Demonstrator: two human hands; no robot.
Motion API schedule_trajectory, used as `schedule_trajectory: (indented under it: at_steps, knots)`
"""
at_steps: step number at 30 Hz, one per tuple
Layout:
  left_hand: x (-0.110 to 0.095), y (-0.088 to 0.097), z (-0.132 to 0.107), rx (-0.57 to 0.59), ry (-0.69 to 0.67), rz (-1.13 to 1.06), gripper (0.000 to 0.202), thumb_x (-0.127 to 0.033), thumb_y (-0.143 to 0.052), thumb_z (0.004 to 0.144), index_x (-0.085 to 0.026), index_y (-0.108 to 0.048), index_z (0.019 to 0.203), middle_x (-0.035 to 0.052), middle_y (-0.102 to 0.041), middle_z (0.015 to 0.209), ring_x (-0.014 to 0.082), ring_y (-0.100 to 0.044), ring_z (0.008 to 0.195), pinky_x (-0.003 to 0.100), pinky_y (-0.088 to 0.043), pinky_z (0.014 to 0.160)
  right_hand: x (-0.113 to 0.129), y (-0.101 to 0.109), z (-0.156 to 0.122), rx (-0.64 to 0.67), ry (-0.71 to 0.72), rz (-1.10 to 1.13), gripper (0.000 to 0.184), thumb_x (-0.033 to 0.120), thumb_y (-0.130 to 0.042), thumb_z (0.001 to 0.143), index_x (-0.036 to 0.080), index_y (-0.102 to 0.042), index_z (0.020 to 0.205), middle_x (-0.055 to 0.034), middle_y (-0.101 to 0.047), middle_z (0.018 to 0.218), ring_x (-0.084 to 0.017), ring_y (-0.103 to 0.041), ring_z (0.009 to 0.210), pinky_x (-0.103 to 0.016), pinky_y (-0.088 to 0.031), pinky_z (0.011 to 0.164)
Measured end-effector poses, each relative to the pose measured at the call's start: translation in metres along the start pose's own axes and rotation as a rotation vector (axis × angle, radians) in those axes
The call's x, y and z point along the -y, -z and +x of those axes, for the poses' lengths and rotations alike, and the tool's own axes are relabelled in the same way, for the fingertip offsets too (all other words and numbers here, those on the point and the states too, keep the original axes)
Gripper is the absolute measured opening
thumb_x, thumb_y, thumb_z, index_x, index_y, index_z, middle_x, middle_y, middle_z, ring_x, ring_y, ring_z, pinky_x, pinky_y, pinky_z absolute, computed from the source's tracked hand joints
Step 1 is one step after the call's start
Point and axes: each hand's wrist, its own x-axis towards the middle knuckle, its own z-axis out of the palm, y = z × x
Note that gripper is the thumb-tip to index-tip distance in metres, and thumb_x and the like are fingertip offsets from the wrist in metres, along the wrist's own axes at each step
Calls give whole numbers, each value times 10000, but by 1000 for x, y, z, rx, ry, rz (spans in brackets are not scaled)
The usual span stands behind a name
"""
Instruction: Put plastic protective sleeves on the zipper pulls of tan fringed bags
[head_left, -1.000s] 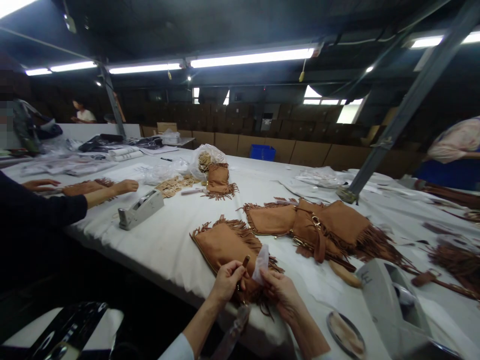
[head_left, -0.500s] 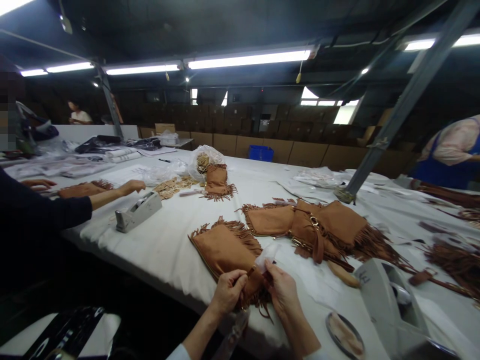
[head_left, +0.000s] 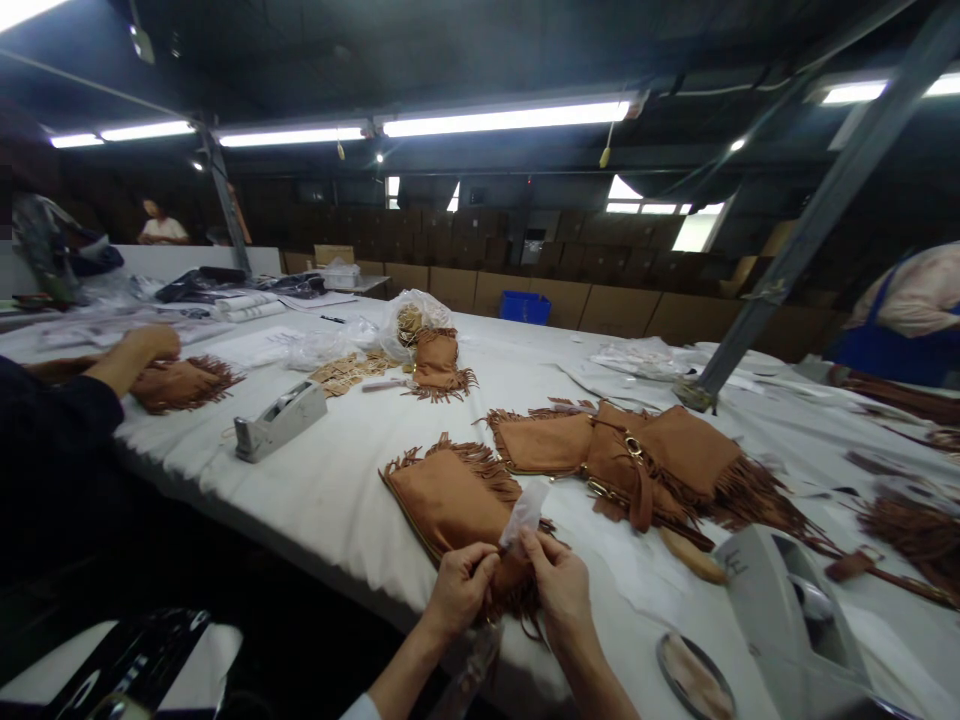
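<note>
On the white table in front of me lies a tan fringed bag (head_left: 450, 495), its lower end partly covered by my hands. My left hand (head_left: 459, 592) is closed in a pinch on a thin brown leather strip at that end. Close beside it, my right hand (head_left: 559, 580) pinches a piece of thin whitish wrapping (head_left: 527, 508), which stands up above the fingertips. The fingertips of both hands nearly meet. Fringe (head_left: 517, 600) hangs below them toward the table edge.
More fringed bags (head_left: 551, 442) lie right of centre, one (head_left: 436, 360) farther back. A tape dispenser (head_left: 780, 600) and a round dish (head_left: 694, 675) stand at right; another dispenser (head_left: 281, 420) stands left. A co-worker's hand (head_left: 154, 343) is over a fringed bag (head_left: 176, 385).
My right hand has shifted slightly toward my left, and the whitish wrapping now stands more upright. The co-worker's hand at left has drawn back from near the tape dispenser to the bag there.
</note>
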Motion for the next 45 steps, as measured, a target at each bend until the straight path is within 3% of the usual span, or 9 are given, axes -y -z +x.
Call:
schedule_trajectory:
  at_steps: [8, 12, 15, 20, 25, 31, 38, 42, 45]
  knots:
    - [7, 0, 1, -6, -57, -4, 351, -469, -477, 888, -176, -516, 698, -34, -513, 546, 92, -471, 471, 196, -353, 466, 0, -6, -12, 189, 98, -198, 483, 577, -705, 623, 136, -750, 813, -93, -742, 761, -270, -672, 726, -328, -532, 678]
    - [-2, 6, -6, 48, -97, 12, 224, -395, -454, 909, -184, -529, 891, -5, -584, 664, 128, -541, 599, 225, -421, 571, 5, -9, -18, 229, 79, -202, 448, 573, -700, 628, 143, -736, 752, -81, -733, 729, -255, -663, 706, -299, -519, 648]
    - [-14, 17, -21, 13, -143, 175, 286, -285, -562, 831, -202, -533, 1102, 67, -612, 959, 206, -571, 895, 321, -465, 802, 7, -11, -23, 189, 87, -207, 430, 583, -703, 620, 155, -693, 656, -48, -682, 623, -221, -624, 634, -276, -495, 600]
    - [-28, 32, -44, -52, -97, 523, 256, -232, -593, 780, -254, -678, 1020, 101, -512, 1129, 289, -477, 1066, 446, -401, 942, 3, -20, -37, 192, 70, -87, 399, 558, -726, 629, 170, -635, 626, -7, -596, 561, -166, -539, 553, -241, -432, 514]
    - [-32, 30, -48, -22, -45, 264, 233, -200, -515, 826, -227, -677, 991, 80, -526, 1104, 221, -553, 975, 336, -469, 868, -4, -24, -49, 196, 110, -87, 333, 493, -707, 701, 172, -630, 662, 5, -559, 576, -147, -504, 543, -228, -402, 498]
    - [-26, 23, -52, 0, -34, 42, 216, -240, -516, 855, -197, -692, 973, 74, -638, 974, 216, -592, 946, 306, -470, 868, -15, -27, -58, 258, 335, -366, 225, 398, -629, 807, 188, -668, 735, -53, -659, 783, -195, -603, 728, -258, -471, 680]
    - [-12, 47, -89, -275, 436, -347, 445, -554, -660, 730, -171, -604, 949, 48, -674, 829, 197, -666, 757, 303, -519, 723, -41, -22, -67, 231, 803, -569, 95, 246, -558, 872, 206, -636, 834, -49, -652, 736, -189, -601, 684, -301, -469, 635]
    - [-17, 62, -107, 56, 817, -651, 705, -769, -398, 755, -107, -629, 832, 120, -678, 736, 215, -679, 628, 332, -531, 610, -46, -24, -74, 328, 1010, -670, 142, 149, -505, 882, 213, -631, 865, -60, -673, 811, -188, -600, 734, -337, -463, 674]
    - [-20, 65, -110, 181, 865, -687, 532, -608, -572, 763, -88, -653, 837, 119, -682, 682, 183, -654, 568, 293, -509, 569, -48, -21, -76, 407, 1042, -729, 156, 152, -517, 871, 207, -640, 949, -71, -676, 885, -200, -606, 806, -361, -473, 727]
